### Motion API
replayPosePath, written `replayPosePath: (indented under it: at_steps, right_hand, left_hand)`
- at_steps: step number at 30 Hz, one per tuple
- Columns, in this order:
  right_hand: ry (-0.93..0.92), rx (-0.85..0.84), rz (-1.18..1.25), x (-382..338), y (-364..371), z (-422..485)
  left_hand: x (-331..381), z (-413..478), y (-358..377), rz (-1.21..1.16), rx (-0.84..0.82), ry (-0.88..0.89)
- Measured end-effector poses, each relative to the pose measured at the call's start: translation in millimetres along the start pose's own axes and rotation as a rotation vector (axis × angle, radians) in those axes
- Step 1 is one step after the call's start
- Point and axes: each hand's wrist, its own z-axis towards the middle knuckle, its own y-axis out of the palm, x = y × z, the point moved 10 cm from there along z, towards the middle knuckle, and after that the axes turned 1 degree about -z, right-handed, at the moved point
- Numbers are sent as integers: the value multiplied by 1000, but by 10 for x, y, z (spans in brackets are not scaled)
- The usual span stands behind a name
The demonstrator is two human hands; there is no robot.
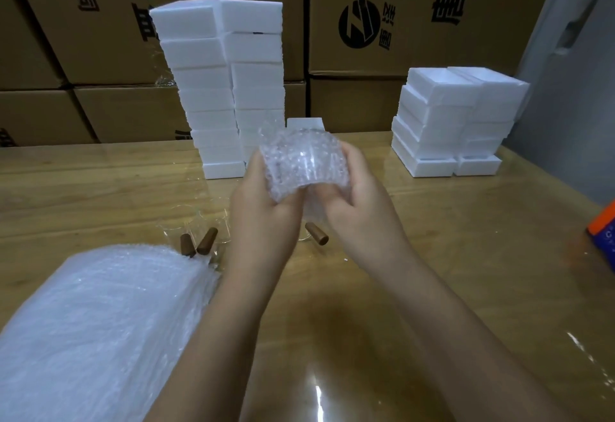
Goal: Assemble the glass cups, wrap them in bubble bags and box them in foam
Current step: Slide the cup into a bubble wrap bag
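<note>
Curling the left grip [263, 200] and right grip [356, 200] round one bubble-wrapped cup [301, 158] held above the worktop [432, 255], its long axis tilted away, the person has three brown handles [207, 241] beneath, one bubble-bag pile [100, 321] left, two foam stacks [226, 88] beyond.

Packing warehouse: stacked printed cartons [186, 22] behind foam boxes [226, 88].

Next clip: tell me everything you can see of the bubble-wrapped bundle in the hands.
The bundle is clear bubble wrap, rounded into a stubby roll, bubbles glinting. It is held above the table, apart from it. The left hand grips its left side, the right hand its right, fingers curled round it; loose wrap hangs below between the hands. Its contents cannot be made out.
</note>
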Motion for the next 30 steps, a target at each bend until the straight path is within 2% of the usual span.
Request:
replayPosePath:
  at_steps: [2,5,9,11,14,17,20,22,24,27,30]
  right_hand:
    - [10,71,-93,19,-121,21]
    - [-3,153,-306,22,-267,42]
    - [-93,206,-518,-77,-294,26]
    - [-133,201,-619,-121,-233,3]
    - [-162,208,-688,-126,-157,-26]
    - [-158,133,-546,-97,-75,-7]
    - [-29,14,-407,44,-18,25]
    - [19,1,-462,112,-13,28]
    - [3,63,-558,93,-61,31]
    - [4,129,-622,90,-177,56]
    - [105,97,-583,170,-341,116]
  left_hand:
    - [-57,-29,150,48,-58,-16]
    - [-81,-14,163,269,-86,2]
    - [142,-83,190,474,-105,227]
    - [124,-91,240,556,-118,230]
    - [84,-71,200,520,-62,180]
    - [-13,-11,24,431,23,81]
    - [-149,25,-97,346,62,-16]
    - [-155,14,-91,308,67,-19]
    - [-149,-16,-20,303,47,-24]
    - [-144,-42,153,313,-81,-2]
    - [-232,-107,366,241,-451,34]
